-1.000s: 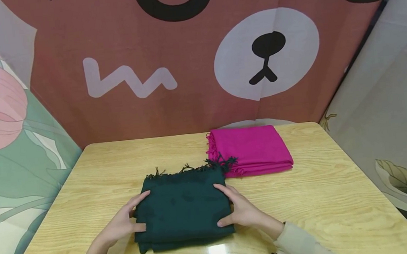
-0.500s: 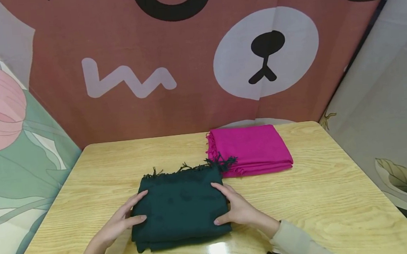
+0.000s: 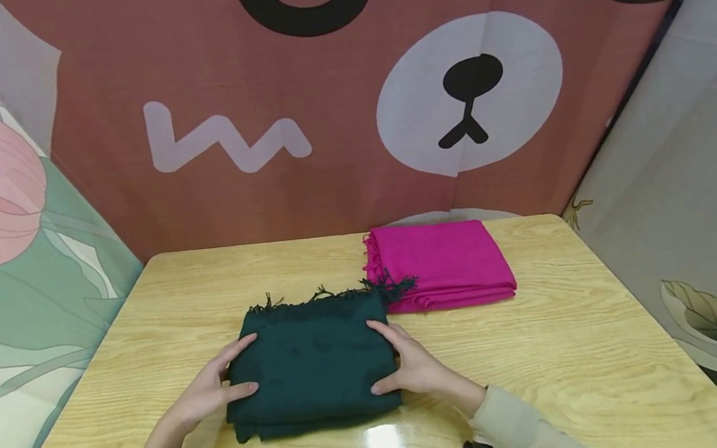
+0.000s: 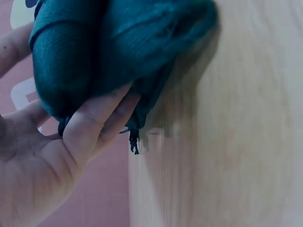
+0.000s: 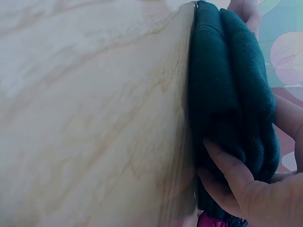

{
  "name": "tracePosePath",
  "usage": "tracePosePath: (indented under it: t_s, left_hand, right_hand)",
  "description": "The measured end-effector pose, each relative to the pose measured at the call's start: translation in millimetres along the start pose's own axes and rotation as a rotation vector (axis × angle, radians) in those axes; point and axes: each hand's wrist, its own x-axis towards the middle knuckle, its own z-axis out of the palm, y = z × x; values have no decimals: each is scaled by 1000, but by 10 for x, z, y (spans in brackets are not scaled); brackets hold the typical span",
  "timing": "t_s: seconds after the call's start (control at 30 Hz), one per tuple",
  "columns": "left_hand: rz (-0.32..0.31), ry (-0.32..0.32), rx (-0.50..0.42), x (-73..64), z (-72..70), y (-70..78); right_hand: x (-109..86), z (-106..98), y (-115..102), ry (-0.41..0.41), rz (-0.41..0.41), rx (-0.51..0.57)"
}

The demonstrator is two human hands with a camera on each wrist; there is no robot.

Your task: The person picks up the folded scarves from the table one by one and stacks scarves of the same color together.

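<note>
A dark green fringed shawl [image 3: 313, 363], folded into a thick rectangle, lies on the near part of the table with its fringe along the far edge. My left hand [image 3: 209, 390] grips its left side, thumb and a finger on top; in the left wrist view other fingers [image 4: 97, 118] reach in under the folded layers. On the right side my right hand [image 3: 415, 361] holds it likewise, and the right wrist view shows fingers [image 5: 232, 170] tucked against the lower folds. The fringe at the far right corner overlaps a folded magenta shawl [image 3: 445, 259].
The magenta shawl sits at the back of the wooden table [image 3: 566, 334], right of centre. A brown printed cloth [image 3: 331, 198] hangs behind the table, with a patterned cloth [image 3: 11, 283] on the left and a grey one [image 3: 668, 175] on the right.
The green shawl has shifted a little to the left, both hands moving with it. My left thumb has straightened on top of the cloth. The magenta shawl has stayed put.
</note>
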Motion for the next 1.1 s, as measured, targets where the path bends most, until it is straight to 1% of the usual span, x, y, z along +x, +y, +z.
tracePosePath:
  t_s: [0.2,0.5,0.7,0.8,0.93,1.1]
  left_hand:
    - [-7,13,30,27,-20,-32]
    - [-17,34,23,29,-57,-39]
    - [-22,33,24,34,-94,-51]
    - [-20,36,25,40,-111,-66]
    - [-20,44,42,63,-132,-80]
    - [-35,42,27,98,-161,-85]
  right_hand:
    - [21,8,-20,-2,4,-13]
    - [74,31,-40,3,-1,-14]
    - [109,48,-65,13,-11,-30]
    - [132,56,-73,13,2,-25]
    - [162,64,-75,14,12,-24]
    - [212,69,-71,17,11,-45]
